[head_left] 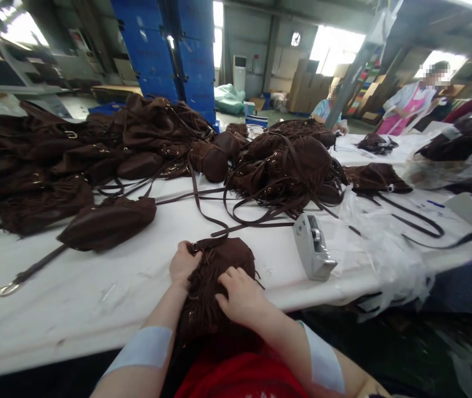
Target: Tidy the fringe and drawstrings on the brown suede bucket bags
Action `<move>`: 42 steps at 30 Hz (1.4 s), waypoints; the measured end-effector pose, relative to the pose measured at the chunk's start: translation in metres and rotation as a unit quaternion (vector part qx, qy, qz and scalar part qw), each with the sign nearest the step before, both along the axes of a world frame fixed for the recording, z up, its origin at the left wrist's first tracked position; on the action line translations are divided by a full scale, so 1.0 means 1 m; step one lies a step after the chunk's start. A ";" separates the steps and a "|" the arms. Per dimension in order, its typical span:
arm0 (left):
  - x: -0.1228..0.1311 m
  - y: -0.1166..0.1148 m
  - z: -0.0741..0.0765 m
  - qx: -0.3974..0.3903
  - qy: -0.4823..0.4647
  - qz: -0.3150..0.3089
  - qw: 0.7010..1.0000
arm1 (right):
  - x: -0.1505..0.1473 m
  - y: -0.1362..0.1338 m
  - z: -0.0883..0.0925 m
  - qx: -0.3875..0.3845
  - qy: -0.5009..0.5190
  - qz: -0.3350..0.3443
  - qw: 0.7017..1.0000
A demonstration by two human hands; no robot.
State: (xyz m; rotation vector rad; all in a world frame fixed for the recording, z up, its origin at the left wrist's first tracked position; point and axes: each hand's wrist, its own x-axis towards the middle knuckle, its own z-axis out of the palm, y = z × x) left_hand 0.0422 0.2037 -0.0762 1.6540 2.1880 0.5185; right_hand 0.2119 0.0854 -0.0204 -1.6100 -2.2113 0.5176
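Observation:
A brown suede fringed bag (215, 276) lies at the near edge of the white table (95, 287), partly hanging toward my lap. My left hand (183, 264) is closed on the bag's upper left corner, by a metal ring where its strap joins. My right hand (240, 293) rests on top of the bag's fringe with fingers curled, pressing into it. The bag's thin strap (203, 213) runs away across the table toward the heaps.
Heaps of the same brown bags (53, 160) (289, 160) cover the far half of the table. A grey tape dispenser (314, 249) stands right of my hands, clear plastic bags (381, 249) beyond it. Two people work at the far right end.

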 end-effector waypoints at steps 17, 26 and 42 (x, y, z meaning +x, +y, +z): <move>0.000 0.001 0.000 -0.001 -0.032 -0.008 0.999 | 0.007 0.024 0.034 -0.003 0.093 0.037 0.995; -0.002 0.000 -0.005 0.007 -0.043 -0.007 0.999 | -0.045 0.063 -0.016 -0.003 -0.115 0.043 0.992; 0.003 -0.008 0.003 0.005 -0.044 -0.027 0.999 | -0.025 0.021 0.008 -0.073 -0.157 0.101 0.980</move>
